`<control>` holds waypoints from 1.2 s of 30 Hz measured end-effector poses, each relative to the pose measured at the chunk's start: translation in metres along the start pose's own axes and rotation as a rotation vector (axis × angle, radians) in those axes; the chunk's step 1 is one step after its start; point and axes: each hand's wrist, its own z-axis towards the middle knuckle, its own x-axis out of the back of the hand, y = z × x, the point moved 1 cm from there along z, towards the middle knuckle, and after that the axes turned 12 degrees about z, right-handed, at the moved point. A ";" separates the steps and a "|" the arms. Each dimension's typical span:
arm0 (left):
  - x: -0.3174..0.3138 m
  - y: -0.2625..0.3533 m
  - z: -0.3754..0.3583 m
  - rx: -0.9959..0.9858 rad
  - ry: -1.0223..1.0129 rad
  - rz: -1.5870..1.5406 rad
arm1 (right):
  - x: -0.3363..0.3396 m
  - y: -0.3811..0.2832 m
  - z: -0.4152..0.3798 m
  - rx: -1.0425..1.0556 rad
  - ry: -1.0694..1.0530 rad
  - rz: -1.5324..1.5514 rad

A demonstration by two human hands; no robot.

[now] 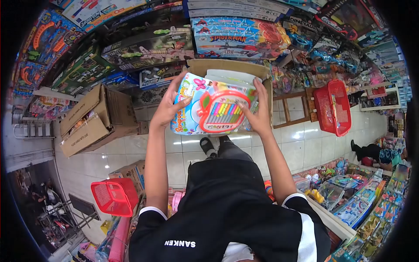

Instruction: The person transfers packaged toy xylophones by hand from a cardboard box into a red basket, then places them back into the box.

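Note:
Between my two hands is a toy package (pixel 187 114) with a light-blue printed card. A red-rimmed toy (pixel 227 99) with a row of multicoloured sticks shows on its front. My left hand (pixel 171 105) grips the package's left edge, thumb on the front. My right hand (pixel 259 111) holds the right side, with the thumb over the front and the fingers along the edge. Just beyond and under the package stands an open cardboard box (pixel 227 66), and more flat packages (pixel 233 75) show inside it. Most of the box's contents are hidden behind what I hold.
Another cardboard box (pixel 98 118) stands at the left. Red plastic baskets are at the right (pixel 334 109) and lower left (pixel 114 197). A wooden stool (pixel 290 109) is beside the box. Toy shelves line the front (pixel 242 37). At the far right is another person (pixel 377 153).

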 end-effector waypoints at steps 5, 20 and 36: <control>0.006 0.038 0.021 0.038 -0.042 0.271 | -0.007 0.000 0.031 0.129 -0.280 -0.238; 0.019 -0.087 -0.044 0.207 0.583 -0.172 | -0.090 0.058 0.028 -0.801 -0.168 0.742; 0.023 -0.117 -0.103 0.326 1.073 -0.092 | -0.133 0.175 0.053 -0.126 -0.510 -0.212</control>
